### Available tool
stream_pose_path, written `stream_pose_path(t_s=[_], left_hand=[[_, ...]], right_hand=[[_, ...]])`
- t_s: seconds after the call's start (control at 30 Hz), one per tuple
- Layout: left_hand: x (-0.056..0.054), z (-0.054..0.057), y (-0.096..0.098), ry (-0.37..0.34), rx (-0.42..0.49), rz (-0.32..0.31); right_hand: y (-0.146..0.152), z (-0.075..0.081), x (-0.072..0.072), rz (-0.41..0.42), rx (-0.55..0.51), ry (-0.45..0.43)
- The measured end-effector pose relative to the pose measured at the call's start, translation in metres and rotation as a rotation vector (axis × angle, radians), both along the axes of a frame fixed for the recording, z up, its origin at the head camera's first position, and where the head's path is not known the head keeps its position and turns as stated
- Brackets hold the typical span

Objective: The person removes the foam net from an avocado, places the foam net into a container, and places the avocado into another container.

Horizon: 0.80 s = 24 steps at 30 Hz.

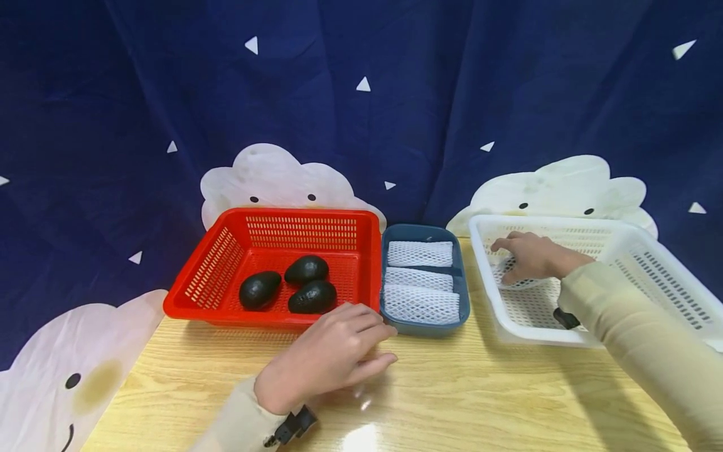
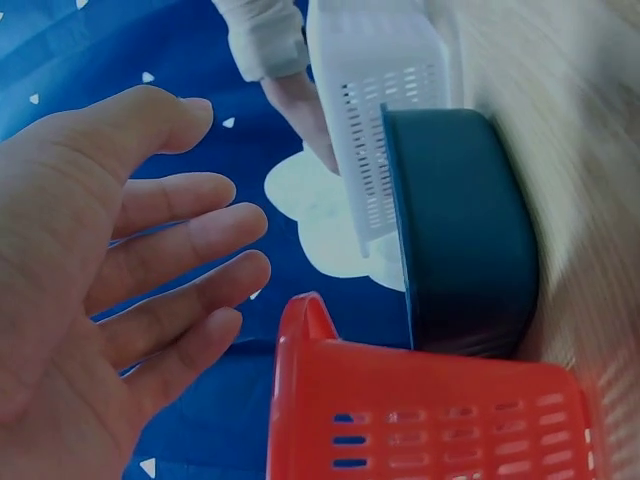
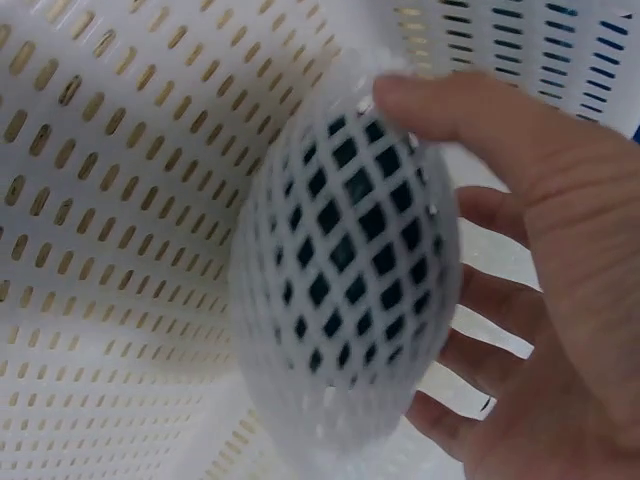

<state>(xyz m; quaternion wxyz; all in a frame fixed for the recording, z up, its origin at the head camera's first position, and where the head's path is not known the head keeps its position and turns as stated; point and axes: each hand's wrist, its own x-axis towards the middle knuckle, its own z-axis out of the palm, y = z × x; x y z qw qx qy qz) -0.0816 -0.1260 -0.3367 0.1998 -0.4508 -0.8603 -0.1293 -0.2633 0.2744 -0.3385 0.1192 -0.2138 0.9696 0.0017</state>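
My right hand (image 1: 533, 256) is inside the white basket (image 1: 542, 337), thumb and fingers around an avocado in a white foam net sleeve (image 3: 345, 260). Dark skin shows through the mesh; in the right wrist view the thumb lies on its upper end, and the fingers are partly hidden behind it. My left hand (image 1: 330, 355) hovers with loosely bent, spread fingers by the front right corner of the red basket (image 1: 192, 307), holding nothing. Three bare avocados (image 1: 307, 270) lie in that basket. Several foam net sleeves (image 1: 420, 304) lie in the blue-grey bin (image 1: 429, 328).
The bin stands between the two baskets, close against the red one. All three rest on a light wooden table (image 1: 452, 389). Behind them hangs a dark blue curtain (image 1: 395, 125) with white clouds and triangles.
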Motion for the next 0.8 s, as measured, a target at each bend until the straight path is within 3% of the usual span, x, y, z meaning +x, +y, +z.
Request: stream_pose_path(t_s=[0.43,0.8], left_hand=[[0.002,-0.004,0.009,-0.028,-0.035,-0.053],[0.004,-0.007,0.012,0.006,-0.054,-0.062]], right_hand=[[0.012,-0.009,0.003,-0.015,0.002,-0.073],[0.027,-0.013,0.007,-0.066,0.066,-0.078]])
